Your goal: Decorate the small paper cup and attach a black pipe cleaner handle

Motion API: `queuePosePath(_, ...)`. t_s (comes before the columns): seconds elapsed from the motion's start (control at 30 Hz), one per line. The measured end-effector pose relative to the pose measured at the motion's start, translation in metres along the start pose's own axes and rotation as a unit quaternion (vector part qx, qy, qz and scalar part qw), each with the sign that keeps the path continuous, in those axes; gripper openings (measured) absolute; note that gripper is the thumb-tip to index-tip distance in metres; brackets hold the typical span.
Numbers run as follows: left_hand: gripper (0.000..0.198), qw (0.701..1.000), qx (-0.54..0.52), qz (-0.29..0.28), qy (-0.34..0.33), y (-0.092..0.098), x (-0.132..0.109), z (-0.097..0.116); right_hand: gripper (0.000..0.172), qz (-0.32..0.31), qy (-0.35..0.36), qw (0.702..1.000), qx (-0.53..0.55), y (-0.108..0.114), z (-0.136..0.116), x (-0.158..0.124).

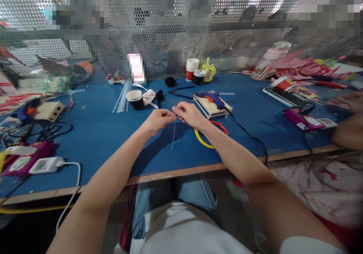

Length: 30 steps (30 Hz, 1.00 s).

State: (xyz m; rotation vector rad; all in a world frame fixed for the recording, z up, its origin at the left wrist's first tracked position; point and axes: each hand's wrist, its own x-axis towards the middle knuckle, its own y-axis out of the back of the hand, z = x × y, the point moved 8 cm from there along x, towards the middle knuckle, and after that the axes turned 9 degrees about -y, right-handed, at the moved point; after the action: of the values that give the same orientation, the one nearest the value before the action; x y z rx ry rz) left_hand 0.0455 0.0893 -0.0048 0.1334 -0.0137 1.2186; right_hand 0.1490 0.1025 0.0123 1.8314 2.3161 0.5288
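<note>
My left hand (159, 121) and my right hand (190, 114) meet above the middle of the blue table, their fingertips pinched close together. From between them a thin silvery chain-like strand (174, 135) hangs down; its upper end is hidden in the fingers. Both hands appear closed on it. Just behind my right hand, a blue glue gun (211, 98) lies on a small rack of wooden sticks (209, 109). A red and yellow ring (205, 142) rests under my right forearm. Beyond my left hand stand a dark paper cup (135, 99) and a pale ribbon bundle (149, 96).
Pliers (184, 89), clear glue sticks (122, 99) and stacked paper cups (192, 68) lie towards the perforated metal screen (164, 38). Purple power strips (304, 121) sit on both sides, with cords trailing over the table edge. Another person's arm (348, 129) reaches in at right.
</note>
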Motion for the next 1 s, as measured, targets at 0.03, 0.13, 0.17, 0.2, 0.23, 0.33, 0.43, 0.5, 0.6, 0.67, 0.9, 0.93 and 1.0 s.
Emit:
queuePosePath(0.03,0.02,1.0,0.024,0.005,-0.014,0.001,0.001,0.001,0.036,0.008,0.0,1.0,-0.01,0.001,-0.001,-0.001)
queuePosePath(0.13,0.019,0.994,0.089,0.02,-0.061,0.005,0.001,0.007,0.037,0.036,-0.001,0.998,-0.044,0.004,-0.004,-0.003)
queuePosePath(0.17,0.018,0.992,0.1,0.022,-0.069,0.005,0.002,0.008,0.037,0.044,-0.002,0.998,-0.054,0.004,-0.005,-0.003)
queuePosePath(0.2,0.018,0.992,0.104,0.023,-0.073,0.005,0.002,0.008,0.037,0.053,-0.002,0.997,-0.062,0.005,-0.006,-0.004)
queuePosePath(0.23,0.018,0.991,0.105,0.022,-0.076,0.004,0.002,0.008,0.038,0.06,-0.003,0.996,-0.067,0.006,-0.007,-0.004)
queuePosePath(0.33,0.017,0.991,0.102,0.022,-0.083,0.003,0.002,0.007,0.038,0.076,-0.003,0.994,-0.073,0.007,-0.008,-0.005)
queuePosePath(0.43,0.018,0.991,0.1,0.025,-0.087,0.001,0.002,0.007,0.038,0.084,-0.005,0.993,-0.077,0.008,-0.007,-0.005)
queuePosePath(0.5,0.018,0.991,0.098,0.025,-0.085,0.001,0.002,0.007,0.038,0.082,-0.01,0.994,-0.067,0.008,-0.005,-0.004)
queuePosePath(0.6,0.017,0.994,0.082,0.015,-0.075,0.0,0.001,0.009,0.036,0.033,-0.015,0.999,0.002,0.003,-0.001,-0.002)
queuePosePath(0.67,0.018,0.996,0.066,0.007,-0.051,0.0,0.0,0.008,0.033,-0.017,-0.009,0.998,0.053,-0.002,-0.001,-0.001)
queuePosePath(0.9,0.021,0.996,0.077,-0.004,-0.048,0.003,0.0,0.009,0.029,-0.044,-0.001,0.998,0.045,0.001,-0.003,-0.002)
queuePosePath(0.93,0.021,0.994,0.088,-0.001,-0.059,0.003,0.0,0.01,0.03,-0.039,-0.002,0.999,0.031,0.002,-0.004,-0.002)
queuePosePath(1.0,0.02,0.99,0.11,0.009,-0.084,0.005,0.001,0.014,0.033,-0.026,-0.002,1.0,-0.003,0.003,-0.005,-0.003)
